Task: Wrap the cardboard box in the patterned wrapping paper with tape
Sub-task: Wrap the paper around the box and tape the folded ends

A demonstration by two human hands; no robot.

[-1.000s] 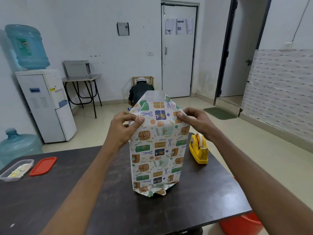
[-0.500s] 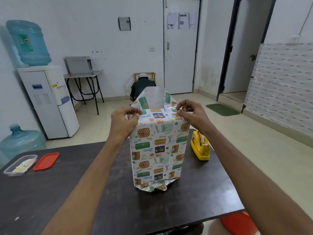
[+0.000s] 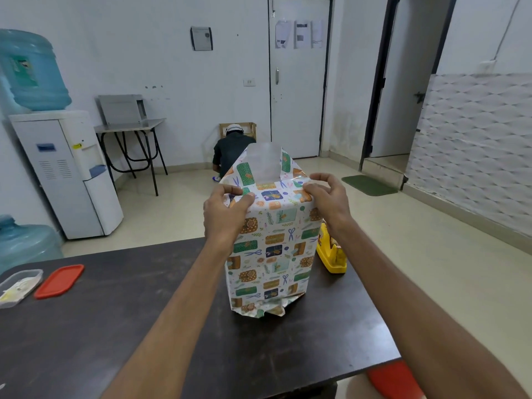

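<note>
The left hand [image 3: 223, 210] is pinching the wrapping paper [image 3: 270, 249] at its upper left edge, thumb against curled fingers. The right hand [image 3: 328, 197] is pinching the upper right edge in the same way. The paper is covering the box, which is standing upright on the table [image 3: 115, 312], between and below both hands. A paper flap [image 3: 263, 164] is sticking up just beyond the fingertips. A yellow tape dispenser [image 3: 331, 254] is sitting just under the right wrist.

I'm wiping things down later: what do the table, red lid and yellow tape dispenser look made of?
Table: dark, matt, probably laminated wood; scuffed, dusty marks. Red lid: likely plastic, smooth, rounded moulded corners. Yellow tape dispenser: likely glossy plastic, with bright uniform colour and moulded shape.
</note>
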